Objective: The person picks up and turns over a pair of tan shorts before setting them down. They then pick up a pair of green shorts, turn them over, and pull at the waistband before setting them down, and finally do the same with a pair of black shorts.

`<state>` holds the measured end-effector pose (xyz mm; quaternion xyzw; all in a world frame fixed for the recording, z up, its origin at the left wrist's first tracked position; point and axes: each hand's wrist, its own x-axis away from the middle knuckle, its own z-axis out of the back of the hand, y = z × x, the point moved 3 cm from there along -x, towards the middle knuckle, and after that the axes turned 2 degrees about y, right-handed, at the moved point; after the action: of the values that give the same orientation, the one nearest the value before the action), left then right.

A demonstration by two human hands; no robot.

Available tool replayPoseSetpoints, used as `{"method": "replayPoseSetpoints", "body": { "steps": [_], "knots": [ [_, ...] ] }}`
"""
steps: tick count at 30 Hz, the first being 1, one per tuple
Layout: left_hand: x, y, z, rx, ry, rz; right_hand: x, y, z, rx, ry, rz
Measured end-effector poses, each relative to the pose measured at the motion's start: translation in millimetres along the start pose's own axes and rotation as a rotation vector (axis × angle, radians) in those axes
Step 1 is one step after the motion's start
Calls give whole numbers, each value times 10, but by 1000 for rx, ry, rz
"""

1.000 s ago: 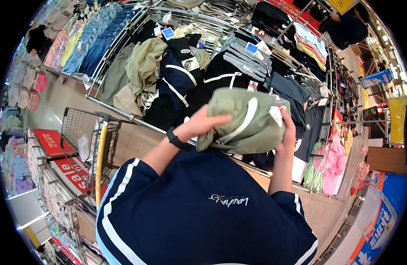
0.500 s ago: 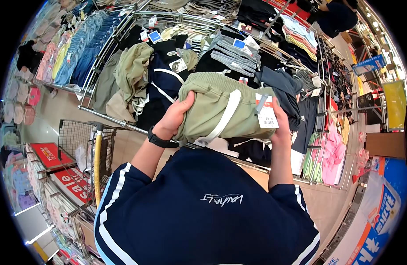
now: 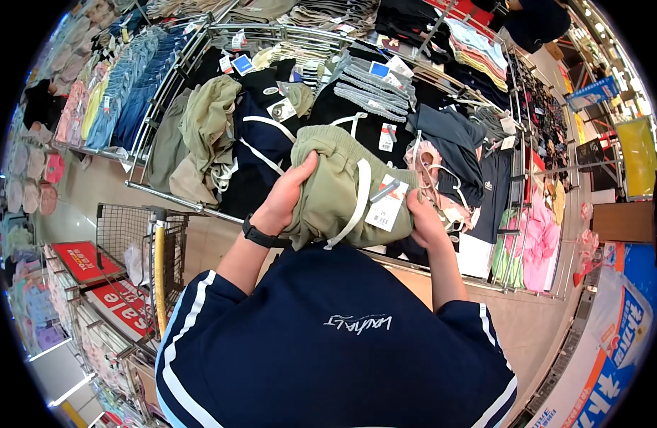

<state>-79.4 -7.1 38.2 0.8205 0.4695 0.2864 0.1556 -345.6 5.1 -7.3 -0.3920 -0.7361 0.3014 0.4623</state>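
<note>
Two hands (image 3: 355,201) | folded olive trousers (image 3: 332,185) | ribbed waistband (image 3: 375,158), flat white drawstring (image 3: 361,196)

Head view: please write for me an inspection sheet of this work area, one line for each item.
Surface: metal rack loaded with clothes.
Job's things: green garment, bunched, with white drawstring and price tag; print too small to read fully.
Clutter: crumpled olive clothing on the rack's left; folded grey pile farther back.
Grippers: bare hands; left hand and right hand hold the green garment at opposite sides.
Cables: nothing seen.
Surroundings: cart and red sale sign at left; another person at far right.
</note>
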Motion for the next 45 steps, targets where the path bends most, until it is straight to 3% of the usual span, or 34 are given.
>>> {"method": "replayPoseSetpoints", "body": {
  "steps": [3,5,7,9,11,14,17,20,24,28,31,33,37,40,41,43,44,45],
  "knots": [
    [19,16,-37,-8,48,34,-28,-119,-13,-83,37,29],
    [32,70,-90,-6,125,19,6,-280,-119,-395,-178,46],
    [5,111,-82,69,52,-1,83,-269,-211,-259,-240,152],
    [-11,162,-35,92,-12,-38,27,-28,-91,37,-279,-52],
    [-27,200,27,95,34,-47,-10,42,-86,118,-174,-98],
    [7,266,116,99,68,-48,-44,-112,-5,111,-30,73],
    [23,308,176,105,62,-61,-41,-315,-26,22,-15,191],
    [50,330,162,55,100,-120,-46,-404,31,26,-50,222],
    [61,288,313,10,-38,-206,75,-464,-53,-112,-221,305],
    [96,222,200,-181,-98,-274,10,-272,-132,-331,-250,147],
    [33,264,122,-212,-37,-281,-119,-228,-103,-157,-149,-35],
    [20,331,96,-165,-10,-289,-129,-361,-106,-269,-192,104],
    [55,438,124,-219,17,-376,-46,-651,-37,-137,-130,307],
    [81,410,107,-205,28,-373,-12,-633,-138,-560,-306,160],
    [67,383,124,-201,32,-364,-35,-533,-141,-558,-167,75],
    [25,312,183,-193,40,-348,-129,-390,-268,-363,-84,29],
    [13,276,194,-200,35,-365,-64,-396,-333,-274,-224,22],
    [12,261,180,-227,3,-363,-102,-341,-331,-150,-200,-1]
  ]
}}
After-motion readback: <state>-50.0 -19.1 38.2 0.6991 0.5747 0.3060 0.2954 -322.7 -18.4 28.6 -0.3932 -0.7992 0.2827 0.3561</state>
